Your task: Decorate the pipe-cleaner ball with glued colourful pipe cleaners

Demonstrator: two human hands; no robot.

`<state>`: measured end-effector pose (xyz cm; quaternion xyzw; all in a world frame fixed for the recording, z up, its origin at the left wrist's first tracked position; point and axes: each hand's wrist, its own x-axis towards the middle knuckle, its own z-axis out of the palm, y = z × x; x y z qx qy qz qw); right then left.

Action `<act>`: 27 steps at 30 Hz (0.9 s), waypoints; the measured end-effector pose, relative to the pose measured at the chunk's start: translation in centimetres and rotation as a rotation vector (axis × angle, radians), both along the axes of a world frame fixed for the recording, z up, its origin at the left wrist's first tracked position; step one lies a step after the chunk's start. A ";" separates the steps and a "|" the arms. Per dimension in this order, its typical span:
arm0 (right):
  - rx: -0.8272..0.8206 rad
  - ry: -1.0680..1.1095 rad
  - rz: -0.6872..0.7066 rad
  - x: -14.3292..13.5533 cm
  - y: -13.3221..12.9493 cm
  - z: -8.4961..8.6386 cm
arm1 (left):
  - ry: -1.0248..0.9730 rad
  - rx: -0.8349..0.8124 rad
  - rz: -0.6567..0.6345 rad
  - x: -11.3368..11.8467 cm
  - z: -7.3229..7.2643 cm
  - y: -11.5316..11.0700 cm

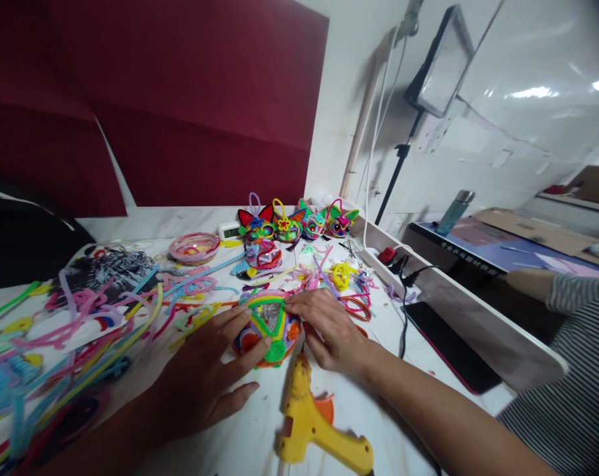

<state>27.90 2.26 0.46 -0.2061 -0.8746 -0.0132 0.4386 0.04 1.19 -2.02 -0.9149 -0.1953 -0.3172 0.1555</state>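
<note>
A round ornament made of coiled pipe cleaners [276, 352], in green, yellow, orange and purple, lies on the white table in front of me. A yellow and green triangle marks its upper middle. My left hand [213, 360] holds it from the left, fingertips on its edge and one finger over its front; the thumb stands apart. On the other side, my right hand [326, 324] grips its upper right edge with bent fingers. Just below lies a yellow hot glue gun [304, 416], its nozzle pointing toward the ornament; neither hand holds it.
Loose pipe cleaners [145, 317] cover the left. Several finished cat-faced ornaments [287, 227] line the back beside a pink round dish [194, 247]. At right are a black phone [453, 347], a power strip [386, 264] with cables and a low ledge [478, 304]. A person's striped sleeve [572, 370] shows beyond.
</note>
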 end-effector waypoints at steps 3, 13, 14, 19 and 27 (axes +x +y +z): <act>-0.007 0.012 0.000 0.1 0.1 0.0 | -0.008 0.001 -0.003 0.0 0.0 -0.1; -0.088 0.063 -0.006 0.0 -0.3 0.2 | 0.027 0.036 -0.010 0.2 0.7 -0.1; -0.100 0.057 -0.003 0.0 -0.4 0.3 | 0.034 0.041 -0.013 0.2 0.9 -0.2; -0.104 0.006 -0.034 -0.3 -1.1 0.5 | 0.013 0.032 -0.002 0.5 1.4 -0.8; -0.087 -0.086 -0.101 -0.7 -1.5 0.1 | -0.002 -0.028 -0.037 1.0 1.5 -1.4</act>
